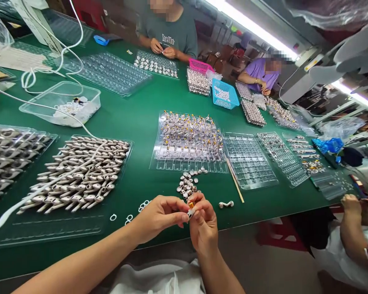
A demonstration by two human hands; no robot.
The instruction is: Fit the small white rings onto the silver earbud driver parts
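Note:
My left hand and my right hand meet at the near edge of the green table. Both pinch one small white earbud part with an orange bit on it. Just beyond my fingers lies a loose pile of small round silver parts. One white earbud piece lies to the right of my hands. A few white rings are scattered to the left. Ahead stands a clear tray of assembled parts with orange tabs.
Clear trays of white stems fill the left, crossed by a white cable. Empty clear trays and a wooden stick lie to the right. Two people work across the table; another person's hand is at right. Pink and blue baskets stand beyond.

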